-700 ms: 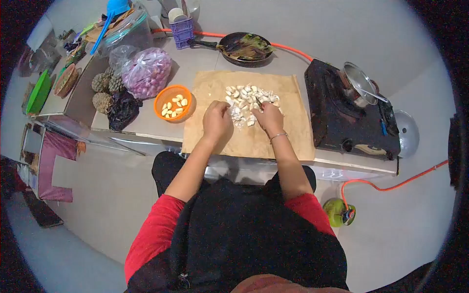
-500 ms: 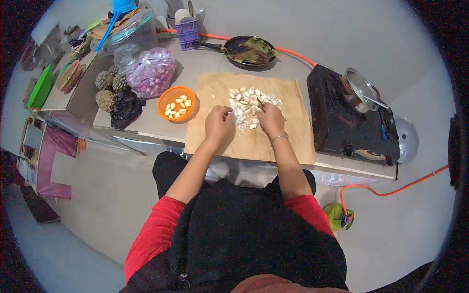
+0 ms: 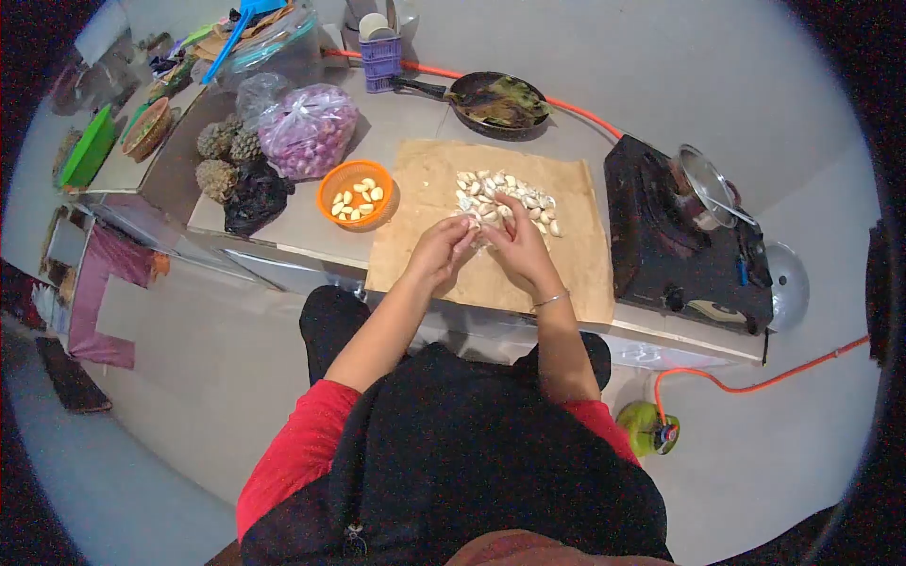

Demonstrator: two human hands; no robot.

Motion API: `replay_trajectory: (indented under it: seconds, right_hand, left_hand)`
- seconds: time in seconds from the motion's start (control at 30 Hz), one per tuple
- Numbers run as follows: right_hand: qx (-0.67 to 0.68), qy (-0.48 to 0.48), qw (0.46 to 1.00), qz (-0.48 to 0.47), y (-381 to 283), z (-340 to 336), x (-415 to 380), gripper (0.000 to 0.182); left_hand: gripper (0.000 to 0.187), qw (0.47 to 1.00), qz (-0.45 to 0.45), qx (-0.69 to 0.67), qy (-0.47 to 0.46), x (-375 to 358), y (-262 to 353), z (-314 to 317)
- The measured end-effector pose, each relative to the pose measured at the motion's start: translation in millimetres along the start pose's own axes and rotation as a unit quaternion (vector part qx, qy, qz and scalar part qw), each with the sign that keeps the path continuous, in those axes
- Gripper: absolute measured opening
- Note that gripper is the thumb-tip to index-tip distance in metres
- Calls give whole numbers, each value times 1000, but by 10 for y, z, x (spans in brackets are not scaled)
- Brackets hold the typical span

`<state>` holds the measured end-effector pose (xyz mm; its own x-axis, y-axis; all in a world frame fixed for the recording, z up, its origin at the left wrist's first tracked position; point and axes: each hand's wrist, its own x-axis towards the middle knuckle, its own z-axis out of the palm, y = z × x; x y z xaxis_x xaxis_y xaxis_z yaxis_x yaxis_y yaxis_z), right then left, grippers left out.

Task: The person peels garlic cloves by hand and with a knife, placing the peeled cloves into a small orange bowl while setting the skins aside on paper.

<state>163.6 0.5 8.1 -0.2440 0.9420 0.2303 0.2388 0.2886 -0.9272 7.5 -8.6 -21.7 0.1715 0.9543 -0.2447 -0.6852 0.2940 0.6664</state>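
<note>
My left hand and my right hand meet over the brown paper, fingertips close together. A small whitish piece, which looks like a garlic clove, is pinched in my left fingers. My right thumb and fingers are bent round toward it; whether they grip something too is hard to make out. Just beyond the hands, unpeeled garlic cloves lie spread on the paper. Peeled cloves sit in the orange basket, left of the paper.
A black stove with a pot stands at the right. Behind the paper is a frying pan. A bag of shallots, a black bag and a purple basket are to the left. An orange hose runs behind.
Both hands have come together over the paper, where they were apart before. The right hand has left the pile and turned toward the left. The view has shifted slightly.
</note>
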Motion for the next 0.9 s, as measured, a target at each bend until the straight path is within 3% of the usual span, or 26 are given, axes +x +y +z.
replay_trajectory:
  seconds: [0.03,0.1,0.3,0.47,0.63,0.83,0.9]
  right_hand:
    - [58,-9,998,21,-26,15,-18,38]
    - [187,-114,964,151,-108,-68,-103,39]
    - [139,-93,981,96,-40,232,-261,35]
    - [77,-85,987,112,-133,153,-254,32]
    - [14,-86,993,75,-191,114,-271,30]
    - [56,-110,988,96,-151,79,-286,25]
    - [24,-72,995,59,-113,149,-325,23]
  left_hand:
    - [23,999,-14,-41,5,7,-5,-78]
    - [24,998,-17,-67,-8,10,-13,-192]
    - [25,999,14,-17,35,-155,68,-75]
    - [22,998,14,3,60,-209,67,-60]
    - [21,998,30,14,45,-216,42,-73]
    - [20,992,10,129,10,-259,186,-134]
    - [20,992,16,128,11,-287,202,-125]
